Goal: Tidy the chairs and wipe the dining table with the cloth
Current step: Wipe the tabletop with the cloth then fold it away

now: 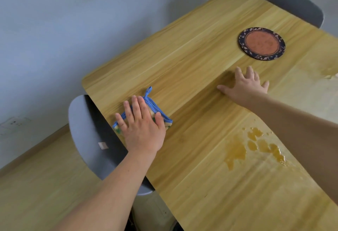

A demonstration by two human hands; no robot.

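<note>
Your left hand [142, 130] presses flat on the cloth [161, 113] at the table [192, 48] edge; the spill [237, 150] lies at 4 o'clock from it, nearer than to your flat, empty right hand [245, 86].

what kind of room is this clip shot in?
Likely a home dining area: a wooden dining table against a plain wall, grey chairs tucked in at its sides, a round placemat on top, and the left hand pressing a cloth near an amber spill.

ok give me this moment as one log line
left hand: presses cloth flat at table edge | right hand: flat on table | spill: unwiped | chairs: tucked in
</note>
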